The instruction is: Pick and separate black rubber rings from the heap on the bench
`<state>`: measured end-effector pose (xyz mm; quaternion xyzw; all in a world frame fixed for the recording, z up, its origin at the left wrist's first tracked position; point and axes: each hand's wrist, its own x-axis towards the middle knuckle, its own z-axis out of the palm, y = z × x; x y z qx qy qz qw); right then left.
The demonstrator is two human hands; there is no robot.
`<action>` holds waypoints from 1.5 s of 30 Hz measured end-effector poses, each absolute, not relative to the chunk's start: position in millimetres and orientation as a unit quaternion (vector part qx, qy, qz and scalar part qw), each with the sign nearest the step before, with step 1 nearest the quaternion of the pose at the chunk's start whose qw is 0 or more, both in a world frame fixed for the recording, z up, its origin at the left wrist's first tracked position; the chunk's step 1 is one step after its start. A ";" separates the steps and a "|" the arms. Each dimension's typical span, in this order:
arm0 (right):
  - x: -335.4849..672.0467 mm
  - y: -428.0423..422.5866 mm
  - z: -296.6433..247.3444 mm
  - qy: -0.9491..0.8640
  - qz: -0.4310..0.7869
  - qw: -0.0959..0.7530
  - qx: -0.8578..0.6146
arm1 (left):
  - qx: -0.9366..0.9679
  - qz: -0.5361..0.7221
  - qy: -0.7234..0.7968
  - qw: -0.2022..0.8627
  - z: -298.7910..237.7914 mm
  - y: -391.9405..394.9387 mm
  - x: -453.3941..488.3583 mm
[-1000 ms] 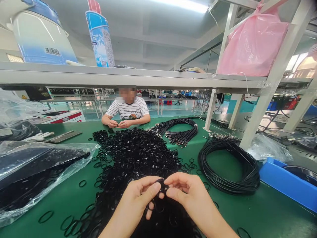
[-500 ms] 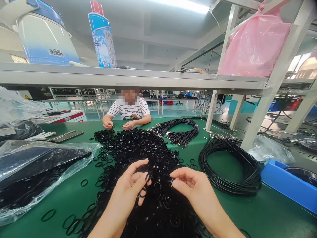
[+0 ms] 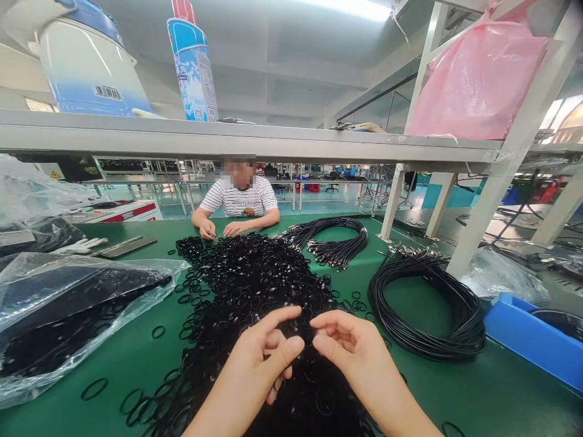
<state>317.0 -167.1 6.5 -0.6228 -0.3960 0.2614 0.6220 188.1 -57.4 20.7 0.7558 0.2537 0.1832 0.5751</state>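
Note:
A heap of thin black rings [image 3: 259,273] covers the green table in front of me. My left hand [image 3: 268,352] is above the near part of the heap, its thumb and index finger apart and the other fingers curled loosely. Between them I see no ring clearly, against the dark heap. My right hand [image 3: 350,346] faces it from the right, thumb and index tips close together in a loose pinch. Whatever is between those tips is too small and dark to make out. The fingertips of the two hands are a short way apart.
Coiled black cables [image 3: 426,309] lie to the right, beside a blue bin [image 3: 537,340]. A second cable bundle [image 3: 341,243] is farther back. Left is a clear plastic bag [image 3: 91,309] with black contents. Opposite, a person [image 3: 246,200] handles rings. A shelf [image 3: 273,142] crosses above.
My left hand has moved right, towards my right hand, and the dark rings seen at its fingers no longer show clearly. The person opposite has lowered both hands to the heap.

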 end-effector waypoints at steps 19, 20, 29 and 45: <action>316.8 -169.3 13.3 -0.477 0.195 0.506 -0.692 | 0.666 0.191 0.237 0.681 13.8 -57.3 195.5; 313.2 -167.9 12.6 -0.466 0.223 0.523 -0.678 | 0.675 0.192 0.230 0.674 11.3 -58.6 196.5; 320.1 -167.9 9.4 -0.415 0.202 0.559 -0.689 | 0.704 0.175 0.249 0.642 8.5 -58.2 195.3; 305.8 -165.6 6.5 -0.460 0.191 0.538 -0.680 | 0.716 0.181 0.243 0.629 5.1 -61.2 197.6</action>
